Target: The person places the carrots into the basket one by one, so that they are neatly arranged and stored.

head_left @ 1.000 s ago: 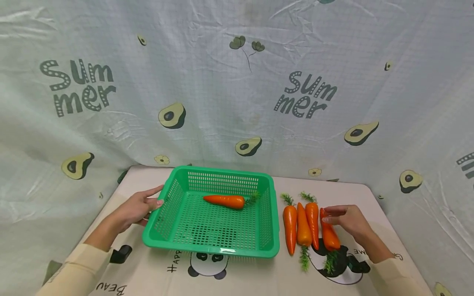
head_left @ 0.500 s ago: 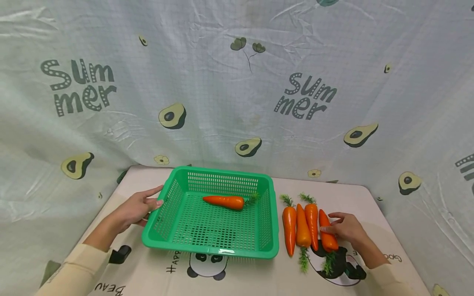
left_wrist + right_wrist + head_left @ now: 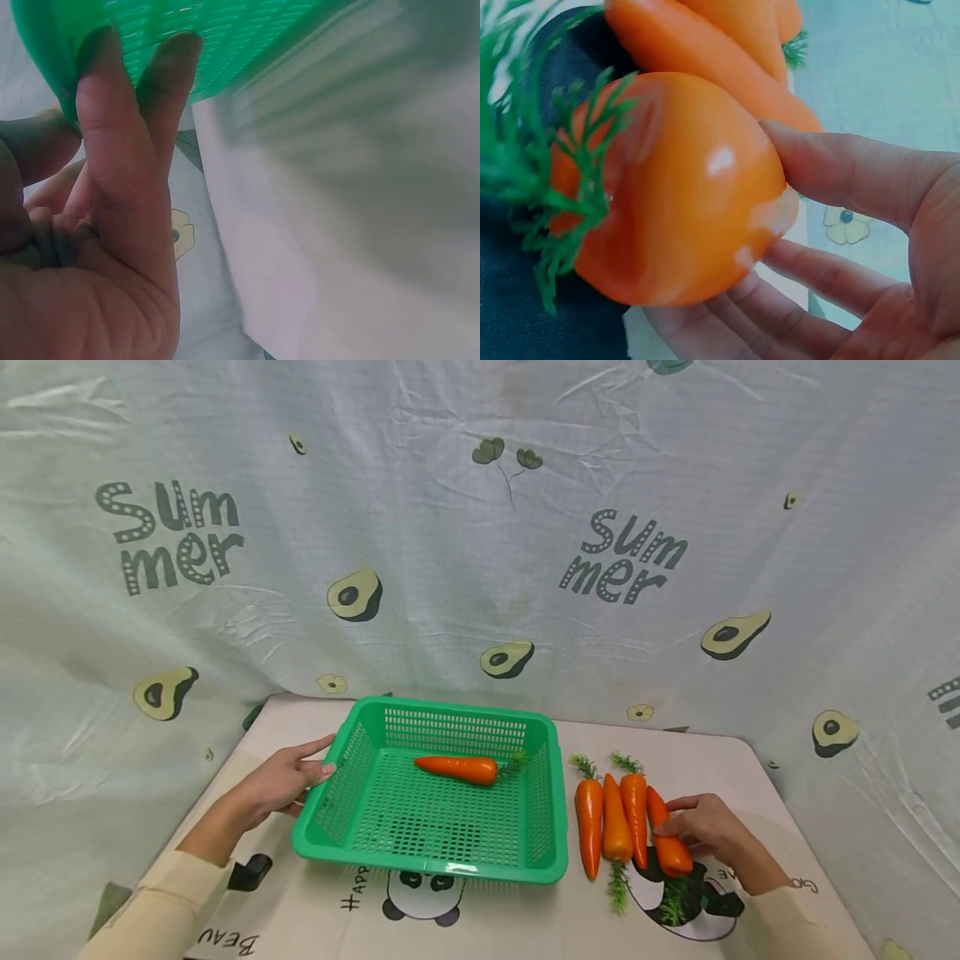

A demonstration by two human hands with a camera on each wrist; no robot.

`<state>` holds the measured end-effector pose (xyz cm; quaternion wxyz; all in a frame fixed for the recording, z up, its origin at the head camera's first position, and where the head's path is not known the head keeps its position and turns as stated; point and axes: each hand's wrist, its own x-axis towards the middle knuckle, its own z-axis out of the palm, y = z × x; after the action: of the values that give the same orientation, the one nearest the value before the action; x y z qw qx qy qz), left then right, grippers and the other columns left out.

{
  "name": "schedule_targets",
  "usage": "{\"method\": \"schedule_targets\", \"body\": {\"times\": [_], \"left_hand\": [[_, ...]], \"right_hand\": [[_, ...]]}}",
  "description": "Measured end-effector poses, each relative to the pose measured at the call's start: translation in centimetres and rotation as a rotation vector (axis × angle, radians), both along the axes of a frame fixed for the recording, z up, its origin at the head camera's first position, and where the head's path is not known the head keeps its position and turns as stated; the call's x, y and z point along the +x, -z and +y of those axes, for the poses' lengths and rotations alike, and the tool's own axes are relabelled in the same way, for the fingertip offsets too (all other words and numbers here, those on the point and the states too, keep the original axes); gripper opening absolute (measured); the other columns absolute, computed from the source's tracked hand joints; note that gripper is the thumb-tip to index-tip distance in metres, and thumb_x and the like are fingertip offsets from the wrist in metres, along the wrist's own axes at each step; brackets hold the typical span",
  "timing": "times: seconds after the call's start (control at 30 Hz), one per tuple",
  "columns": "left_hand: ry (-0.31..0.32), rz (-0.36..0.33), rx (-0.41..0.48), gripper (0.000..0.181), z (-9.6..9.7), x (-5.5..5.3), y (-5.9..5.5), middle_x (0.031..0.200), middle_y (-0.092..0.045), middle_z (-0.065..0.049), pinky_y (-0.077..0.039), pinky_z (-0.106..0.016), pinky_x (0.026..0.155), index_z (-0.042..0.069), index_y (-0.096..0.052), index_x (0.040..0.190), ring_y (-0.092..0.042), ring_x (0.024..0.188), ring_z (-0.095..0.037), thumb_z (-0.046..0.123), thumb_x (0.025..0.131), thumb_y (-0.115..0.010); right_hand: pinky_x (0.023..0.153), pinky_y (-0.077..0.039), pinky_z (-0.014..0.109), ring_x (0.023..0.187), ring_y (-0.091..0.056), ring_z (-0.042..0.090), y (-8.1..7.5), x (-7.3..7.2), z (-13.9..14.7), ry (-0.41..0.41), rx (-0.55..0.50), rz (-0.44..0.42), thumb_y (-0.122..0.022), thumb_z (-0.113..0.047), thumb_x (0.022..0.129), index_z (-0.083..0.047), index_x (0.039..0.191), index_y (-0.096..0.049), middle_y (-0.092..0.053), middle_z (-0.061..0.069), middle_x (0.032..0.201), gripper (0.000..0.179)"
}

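The glossy orange carrot, tapered and apparently plastic, with a feathery green tuft (image 3: 673, 906) at its thick end (image 3: 667, 847), lies toward the bench's right edge, its tip pointing to the far edge. The right hand (image 3: 712, 828) grips it between thumb and fingers; whether it has left the bench (image 3: 517, 922) I cannot tell. It looks light, stiff and hard to damage, though the smooth skin may slip or roll; the thick body offers a better hold than the flimsy tuft. Three similar orange carrots (image 3: 617, 828) lie alongside, between it and the green perforated plastic basket (image 3: 427, 867). The left hand (image 3: 281, 783) holds the basket's left rim, thumb on top. Only the head view shows the single orange carrot inside the basket (image 3: 461, 768); the left wrist view reveals fingers against the basket's outer wall, and the right wrist view shows the gripped carrot's rounded end and the fingers opposite the thumb.
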<state>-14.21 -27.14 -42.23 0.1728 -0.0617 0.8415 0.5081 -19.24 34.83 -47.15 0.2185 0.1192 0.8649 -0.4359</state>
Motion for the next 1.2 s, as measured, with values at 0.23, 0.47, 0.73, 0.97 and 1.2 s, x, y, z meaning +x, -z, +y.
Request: {"method": "schedule_targets", "body": {"times": [0.23, 0.47, 0.73, 0.97, 1.2], "left_hand": [[-0.001, 0.001, -0.002, 0.07, 0.0, -0.1, -0.1, 0.122, -0.072, -0.026, -0.064, -0.039, 0.067, 0.008, -0.009, 0.168, -0.075, 0.076, -0.019, 0.02, 0.112, -0.049], [-0.005, -0.002, 0.006, 0.07, -0.2, -0.1, -0.1, 0.122, -0.072, -0.026, -0.064, -0.04, 0.067, 0.008, -0.009, 0.168, -0.076, 0.076, -0.021, 0.019, 0.112, -0.049], [-0.011, -0.006, 0.014, 0.07, -0.2, -0.1, 0.0, 0.117, -0.074, -0.024, -0.064, -0.04, 0.067, 0.009, -0.01, 0.168, -0.076, 0.076, -0.021, 0.021, 0.112, -0.049], [-0.011, -0.011, 0.025, 0.07, -0.1, -0.2, 0.0, 0.118, -0.074, -0.023, -0.064, -0.04, 0.067, 0.009, -0.009, 0.169, -0.075, 0.076, -0.02, 0.02, 0.112, -0.049], [-0.003, -0.006, 0.031, 0.069, -0.1, -0.1, 0.1, 0.117, -0.074, -0.023, -0.065, -0.041, 0.068, 0.009, -0.01, 0.169, -0.074, 0.076, -0.019, 0.02, 0.112, -0.049]], "right_hand": [[0.076, -0.065, 0.045, 0.08, -0.074, 0.024, -1.2, -0.4, 0.1, 0.005, -0.002, 0.03, -0.078, -0.012, 0.084, 0.015, 0.145, -0.047, -0.07, 0.026, 0.113, 0.073], [0.074, -0.066, 0.044, 0.078, -0.076, 0.025, -2.8, -1.3, -0.4, -0.004, -0.006, 0.056, -0.077, -0.01, 0.084, 0.015, 0.146, -0.046, -0.069, 0.026, 0.112, 0.073], [0.075, -0.066, 0.044, 0.079, -0.075, 0.024, -4.5, -1.8, -1.6, -0.069, -0.015, 0.08, -0.078, -0.013, 0.085, 0.014, 0.146, -0.047, -0.074, 0.018, 0.108, 0.073], [0.077, -0.065, 0.047, 0.084, -0.077, 0.026, -5.5, -2.2, -3.0, -0.129, -0.049, 0.096, -0.078, -0.012, 0.086, 0.012, 0.147, -0.048, -0.074, 0.022, 0.115, 0.072], [0.079, -0.065, 0.047, 0.086, -0.076, 0.023, -6.6, -2.9, -4.4, -0.176, -0.055, 0.102, -0.077, -0.011, 0.086, 0.012, 0.148, -0.048, -0.074, 0.021, 0.116, 0.072]]}}
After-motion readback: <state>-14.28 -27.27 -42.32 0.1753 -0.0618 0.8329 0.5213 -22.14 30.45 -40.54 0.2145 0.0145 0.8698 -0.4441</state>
